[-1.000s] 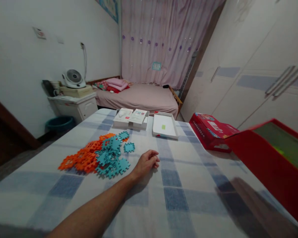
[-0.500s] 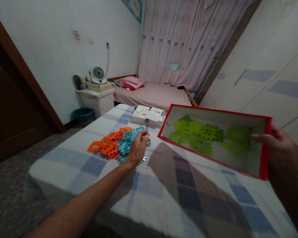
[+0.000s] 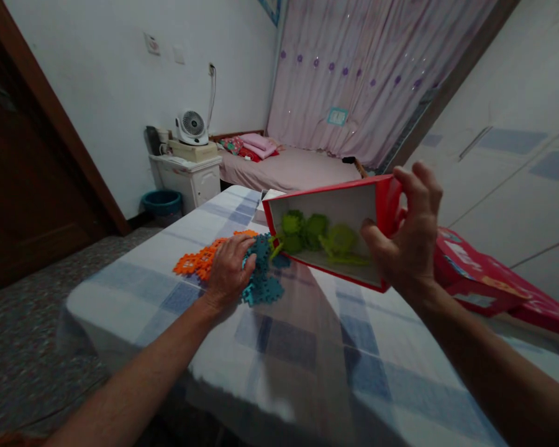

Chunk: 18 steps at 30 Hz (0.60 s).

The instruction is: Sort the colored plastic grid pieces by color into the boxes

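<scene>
My right hand (image 3: 410, 230) grips the near right end of a red box (image 3: 326, 189) with a pale inside, thumb inside the wall and fingers outside. The box is tipped to the left above the table. Green toothed plastic building pieces (image 3: 302, 230) lie in it, blurred, with a few at its lower left corner. My left hand (image 3: 230, 267) rests on the pile of pieces, palm down, fingers stretched out. Under and beside it are orange building pieces (image 3: 186, 264) and teal building pieces (image 3: 263, 288), partly covered by the hand.
A checked cloth covers the table (image 3: 144, 282). Behind the tipped box a white carton (image 3: 261, 212) shows in part. A red printed box lid (image 3: 484, 273) lies at the right. Beyond stand a bed (image 3: 298, 171), a cabinet with a fan (image 3: 192, 127), and a teal bucket (image 3: 162, 205).
The red box has swung left and tilted toward the pile, its green pieces sliding to the lower left. My left hand has shifted left onto the pieces. The red lid has come into view.
</scene>
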### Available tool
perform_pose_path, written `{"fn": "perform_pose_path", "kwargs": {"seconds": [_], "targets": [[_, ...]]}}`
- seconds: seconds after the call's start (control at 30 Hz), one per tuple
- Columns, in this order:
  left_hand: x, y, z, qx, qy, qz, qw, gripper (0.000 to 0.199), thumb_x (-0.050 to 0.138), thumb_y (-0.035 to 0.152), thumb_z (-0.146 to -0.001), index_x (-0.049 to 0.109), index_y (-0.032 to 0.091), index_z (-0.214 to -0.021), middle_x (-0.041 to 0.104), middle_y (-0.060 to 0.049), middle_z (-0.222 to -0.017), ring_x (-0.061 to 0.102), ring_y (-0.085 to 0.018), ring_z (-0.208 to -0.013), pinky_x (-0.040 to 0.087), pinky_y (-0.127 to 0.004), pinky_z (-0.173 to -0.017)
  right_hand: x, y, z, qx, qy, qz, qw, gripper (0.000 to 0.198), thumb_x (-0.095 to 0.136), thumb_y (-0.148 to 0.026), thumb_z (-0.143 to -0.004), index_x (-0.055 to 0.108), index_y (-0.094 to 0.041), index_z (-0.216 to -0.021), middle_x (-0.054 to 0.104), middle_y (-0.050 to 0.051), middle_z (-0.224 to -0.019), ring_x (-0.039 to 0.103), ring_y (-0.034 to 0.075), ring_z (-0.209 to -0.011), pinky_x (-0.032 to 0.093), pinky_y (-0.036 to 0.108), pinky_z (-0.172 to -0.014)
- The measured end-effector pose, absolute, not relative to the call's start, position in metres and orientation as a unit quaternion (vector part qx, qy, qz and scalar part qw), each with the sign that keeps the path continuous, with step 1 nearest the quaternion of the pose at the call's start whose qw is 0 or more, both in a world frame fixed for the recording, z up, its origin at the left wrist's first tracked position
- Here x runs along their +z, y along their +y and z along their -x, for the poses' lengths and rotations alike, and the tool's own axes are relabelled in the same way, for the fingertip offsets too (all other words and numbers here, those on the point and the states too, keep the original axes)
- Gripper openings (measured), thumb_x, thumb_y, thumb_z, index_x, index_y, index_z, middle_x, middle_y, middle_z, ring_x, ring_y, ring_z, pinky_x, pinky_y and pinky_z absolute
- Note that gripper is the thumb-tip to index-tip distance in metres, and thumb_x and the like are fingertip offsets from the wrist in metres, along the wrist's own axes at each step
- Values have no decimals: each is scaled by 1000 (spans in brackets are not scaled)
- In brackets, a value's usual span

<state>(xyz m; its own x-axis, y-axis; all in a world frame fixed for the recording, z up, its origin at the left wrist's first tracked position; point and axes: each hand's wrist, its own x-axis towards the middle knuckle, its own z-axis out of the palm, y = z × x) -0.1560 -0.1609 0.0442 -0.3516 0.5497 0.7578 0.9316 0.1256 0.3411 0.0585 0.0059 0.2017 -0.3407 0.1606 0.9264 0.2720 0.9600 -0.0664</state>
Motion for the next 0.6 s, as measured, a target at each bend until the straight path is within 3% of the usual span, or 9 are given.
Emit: {"fn": "perform_pose_path", "kwargs": {"seconds": [0.2,0.43,0.6], "targets": [[40,-156,140,-321,-657,639,239,50,51,43,-87,53,14,-127,53,-17,-132,42,-31,-129,28,-54,-109,194,-21,-36,-91,-847,39,523,76,58,-18,-66,36,-20,-139,23,14,-152,24,36,-140,29,61,-107],[38,-156,133,-248,-624,696,253,58,49,50,-88,50,14,-133,51,-17,-137,41,-31,-131,22,-52,-113,173,-33,-21,-112,-849,-19,516,64,56,-33,-79,36,-25,-140,21,12,-153,26,39,-139,32,64,-102],[39,-156,133,-246,-631,696,240,59,50,52,-87,50,16,-133,47,-16,-142,35,-31,-135,21,-52,-113,167,-37,-23,-149,-843,-41,516,59,60,-35,-79,42,-27,-135,27,11,-151,32,38,-136,35,59,-102]]}}
